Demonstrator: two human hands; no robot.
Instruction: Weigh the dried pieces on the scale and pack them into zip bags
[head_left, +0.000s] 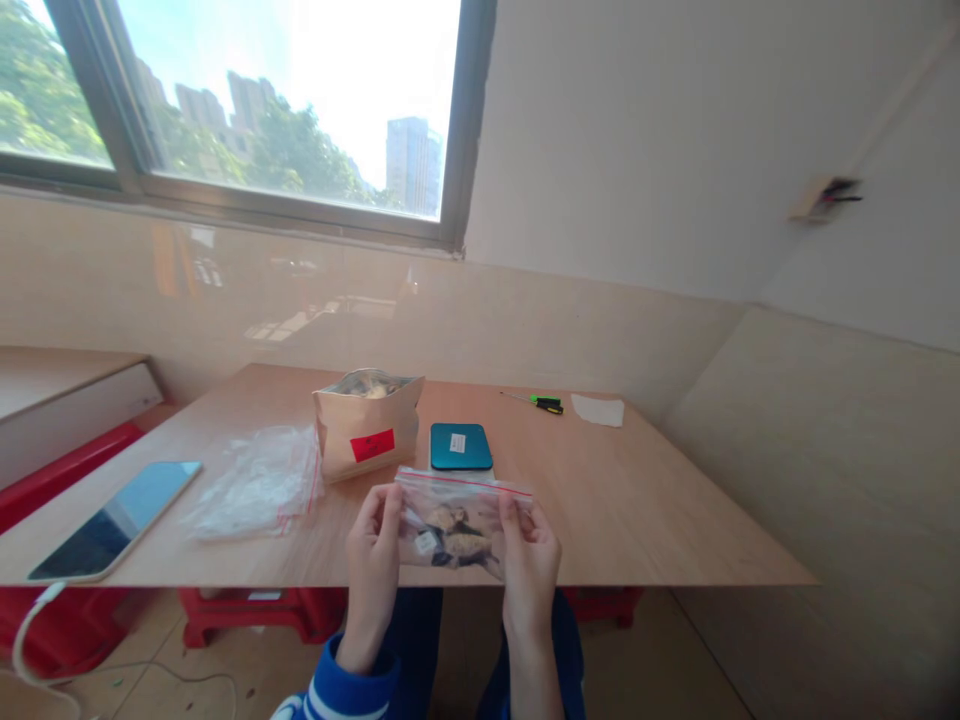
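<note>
Between my two hands hangs a clear zip bag (pixel 457 530) with a red seal line along its top. Inside lie several brown, dried-looking pieces, dark bits and a small white packet. My left hand (pixel 377 530) pinches the bag's upper left corner, and my right hand (pixel 529 540) pinches the upper right one. Just beyond the bag sits a small scale with a teal top (pixel 460 446), its front partly hidden by the bag. An open tan pouch (pixel 367 425) with a red label stands upright behind my left hand, light-coloured contents showing at its mouth.
A pile of clear zip bags (pixel 251 485) lies left of the pouch. Farther left rests a tablet (pixel 116 520) with a white cable (pixel 30 630). Screwdrivers (pixel 547 403) and a white paper piece (pixel 598 410) lie at the table's back right. Red stools (pixel 262 612) stand below the table.
</note>
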